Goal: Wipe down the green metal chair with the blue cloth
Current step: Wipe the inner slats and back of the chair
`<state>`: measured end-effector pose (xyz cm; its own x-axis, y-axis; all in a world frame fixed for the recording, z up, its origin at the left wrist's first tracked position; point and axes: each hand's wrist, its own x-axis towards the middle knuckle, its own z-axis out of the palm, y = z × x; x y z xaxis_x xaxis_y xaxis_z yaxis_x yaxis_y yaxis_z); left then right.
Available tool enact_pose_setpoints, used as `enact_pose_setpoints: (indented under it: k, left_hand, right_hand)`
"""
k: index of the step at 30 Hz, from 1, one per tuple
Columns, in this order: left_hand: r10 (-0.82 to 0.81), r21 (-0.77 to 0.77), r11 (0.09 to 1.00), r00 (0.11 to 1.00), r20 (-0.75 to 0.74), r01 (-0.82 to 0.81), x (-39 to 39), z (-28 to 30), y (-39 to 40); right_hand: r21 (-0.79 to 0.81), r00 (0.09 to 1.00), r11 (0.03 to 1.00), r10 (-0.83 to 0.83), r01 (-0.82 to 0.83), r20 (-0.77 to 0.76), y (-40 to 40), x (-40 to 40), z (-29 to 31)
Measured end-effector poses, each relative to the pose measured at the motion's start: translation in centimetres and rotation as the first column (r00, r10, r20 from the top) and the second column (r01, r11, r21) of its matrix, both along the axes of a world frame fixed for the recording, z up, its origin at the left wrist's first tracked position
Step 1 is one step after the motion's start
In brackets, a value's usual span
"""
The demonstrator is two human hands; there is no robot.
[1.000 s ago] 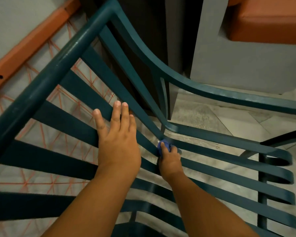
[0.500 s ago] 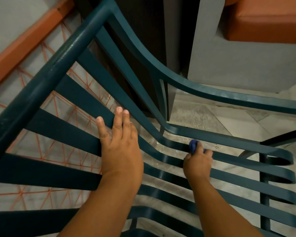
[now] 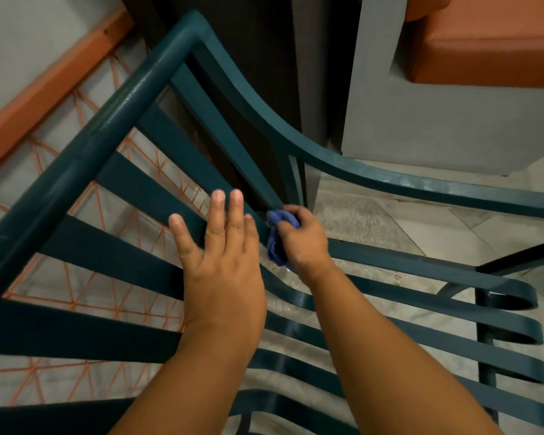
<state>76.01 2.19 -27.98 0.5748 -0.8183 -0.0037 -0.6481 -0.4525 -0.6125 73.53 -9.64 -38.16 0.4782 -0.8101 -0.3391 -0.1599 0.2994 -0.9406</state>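
Chair: the green metal chair (image 3: 113, 127) filled my view from above, its back rail up and to the left, its flat slats running down toward the lower right and curling over at the seat's front edge.
Cloth: the blue cloth (image 3: 277, 238) was bunched against a slat right at the bend where back meets seat, just beside the upright post.
Right hand: my right hand (image 3: 302, 237) was clenched around the cloth, pressing it onto that slat.
Left hand: my left hand (image 3: 223, 262) lay flat and released, fingers spread across two back slats, touching the metal and gripping nothing; I judged it was bracing the chair.
Nearer hand: the right one, already on the work; the left sat just beside it, to its left.
Slat axis: the long run went from the upper left at the back rail to the lower right along the seat.
Next stroke, as I judged it: along that axis, either way from the bend, not across the gaps where the cloth could snag.
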Motion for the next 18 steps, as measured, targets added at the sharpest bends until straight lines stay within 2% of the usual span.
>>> enact_pose_setpoints:
  k: [2, 4, 6, 8, 11, 13, 16, 18]
  left_hand:
    - [0.02, -0.094, 0.995, 0.998, 0.055, -0.015, 0.2, 2.0, -0.8]
    - [0.05, -0.259, 0.966, 0.994, 0.092, -0.025, 1.0, 4.6, -1.5]
    - [0.075, -0.44, 0.896, 0.997, 0.031, -0.054, 2.1, 7.7, -2.1]
    - [0.05, -0.557, 0.826, 0.996, -0.077, -0.085, 3.5, 10.1, -2.2]
    - [0.091, -0.549, 0.823, 0.987, -0.134, -0.15, 5.8, 12.3, -1.7]
    - [0.106, -0.532, 0.825, 0.978, -0.182, -0.189, 7.0, 13.0, -1.5]
    - [0.07, -0.523, 0.829, 0.964, -0.256, -0.199, 7.8, 12.9, -1.6]
    - [0.05, -0.589, 0.773, 0.948, -0.315, -0.236, 7.7, 12.8, -2.0]
  right_hand:
    - [-0.168, 0.993, 0.985, -0.021, 0.04, 0.113, 1.3, 1.1, 3.4]
    - [-0.313, 0.965, 0.939, -0.061, 0.143, 0.257, 2.3, 1.9, 7.1]
    - [-0.437, 0.919, 0.858, -0.095, 0.27, 0.381, 2.5, 2.8, 10.6]
    - [-0.532, 0.903, 0.794, -0.051, 0.296, 0.426, 2.2, 4.2, 13.6]
    - [-0.675, 0.94, 0.711, 0.055, 0.2, 0.336, 1.8, 6.9, 16.3]
    - [-0.708, 0.966, 0.692, 0.058, 0.142, 0.251, 1.6, 8.1, 16.3]
    - [-0.716, 0.982, 0.69, 0.032, 0.111, 0.184, 1.7, 7.8, 13.2]
    - [-0.688, 0.991, 0.717, -0.024, 0.111, 0.135, 1.8, 6.8, 9.7]
